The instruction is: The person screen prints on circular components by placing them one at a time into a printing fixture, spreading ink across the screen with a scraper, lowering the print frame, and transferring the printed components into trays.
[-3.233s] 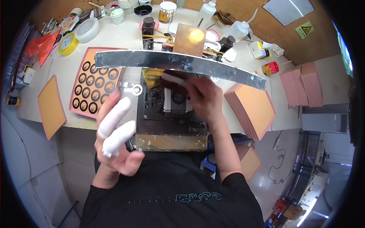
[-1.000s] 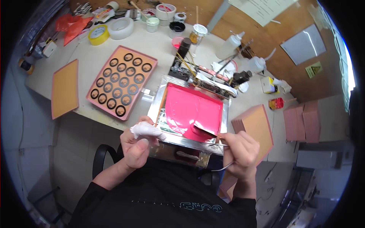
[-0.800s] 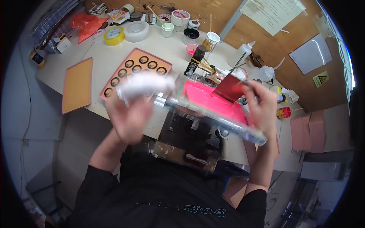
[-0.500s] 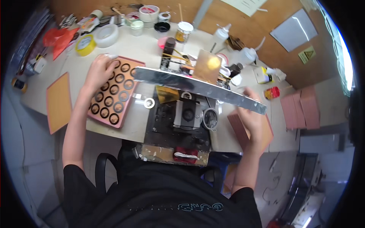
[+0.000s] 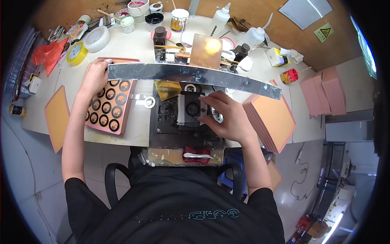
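Observation:
My left hand [image 5: 96, 77] is at the far left corner of a pink-rimmed tray [image 5: 129, 106] of black rings [image 5: 106, 107]. Its fingers are curled, one with a white covering, and their tips are partly hidden by a long metal bar [image 5: 195, 76]. At the black fixture [image 5: 180, 127] on the bench, my right hand [image 5: 229, 118] has thumb and fingers spread. The fingertips reach the right side of a round black piece [image 5: 192, 108] seated between white strips; whether they touch it I cannot tell. The bar crosses above the fixture and hides part of the tray.
A stack of pink-edged boards [image 5: 273, 120] stands right of the fixture, with more pink stacks [image 5: 325, 92] beyond. One flat board [image 5: 57, 118] lies at far left. Tape rolls [image 5: 76, 53], paint pots [image 5: 179, 20] and squeeze bottles [image 5: 220, 18] line the back. A dark red pad [image 5: 197, 155] lies at the front ledge.
My right hand has come from behind the bar's right end to the fixture, its fingers spread. The left hand stays at the tray's far left corner. The whole view has shifted.

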A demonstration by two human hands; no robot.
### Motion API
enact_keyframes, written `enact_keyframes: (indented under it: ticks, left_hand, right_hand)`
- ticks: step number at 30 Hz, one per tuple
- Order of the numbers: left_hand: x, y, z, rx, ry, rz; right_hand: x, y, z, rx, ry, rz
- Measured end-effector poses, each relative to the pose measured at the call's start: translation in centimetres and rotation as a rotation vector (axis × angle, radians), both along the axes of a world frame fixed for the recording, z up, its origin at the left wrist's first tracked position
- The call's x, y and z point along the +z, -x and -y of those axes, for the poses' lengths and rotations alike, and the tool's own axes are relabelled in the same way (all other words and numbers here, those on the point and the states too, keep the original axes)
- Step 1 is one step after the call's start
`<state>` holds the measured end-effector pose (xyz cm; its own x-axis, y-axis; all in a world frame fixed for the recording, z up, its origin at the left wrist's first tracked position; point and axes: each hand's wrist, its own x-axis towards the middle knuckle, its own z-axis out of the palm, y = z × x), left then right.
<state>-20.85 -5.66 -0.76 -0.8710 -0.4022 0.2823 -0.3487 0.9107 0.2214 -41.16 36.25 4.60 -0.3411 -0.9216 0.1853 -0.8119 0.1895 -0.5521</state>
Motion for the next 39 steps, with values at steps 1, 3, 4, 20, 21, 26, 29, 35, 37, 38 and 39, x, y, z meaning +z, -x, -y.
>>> enact_keyframes:
  ticks: [1,3,4,20,21,26,29,35,37,38,39]
  left_hand:
    - [0.1,-0.1,0.0,0.003,0.003,-0.001]
    - [0.3,0.1,-0.1,-0.006,-0.016,0.002]
    - [0.3,0.4,-0.1,-0.015,-0.026,0.002]
    - [1.3,-6.3,-3.6,0.111,-0.089,-0.455]
    - [0.9,-7.4,-4.5,0.168,-0.117,-0.445]
    - [-0.6,-9.3,-10.5,0.378,-0.445,-0.401]
    - [-0.7,-7.5,-14.8,0.25,-0.654,-0.553]
    - [0.0,2.1,-21.4,-0.166,-0.475,-0.585]
    - [0.5,4.5,-23.3,-0.315,-0.422,-0.583]
    - [-0.1,5.6,-23.9,-0.381,-0.381,-0.575]
    - [-0.2,5.7,-24.5,-0.383,-0.3,-0.513]
  right_hand:
    - [0.0,0.1,0.2,0.003,0.003,-0.001]
    - [0.1,0.6,0.3,0.041,-0.006,-0.019]
    - [0.2,0.8,0.3,0.056,-0.01,-0.029]
    - [-1.2,16.4,-14.2,-0.878,0.102,-0.102]
    - [-1.5,16.8,-14.2,-0.88,0.101,-0.106]
    - [-3.0,18.0,-13.4,-0.893,0.059,-0.119]
    - [-2.6,18.2,-14.2,-0.859,-0.021,-0.188]
    - [-0.1,7.2,-10.4,-0.816,0.446,-0.086]
    - [-2.9,3.0,-8.8,-0.706,0.408,-0.068]
    - [-4.2,1.3,-8.8,-0.749,0.297,-0.029]
    - [-5.6,0.0,-8.8,-0.802,0.293,0.045]
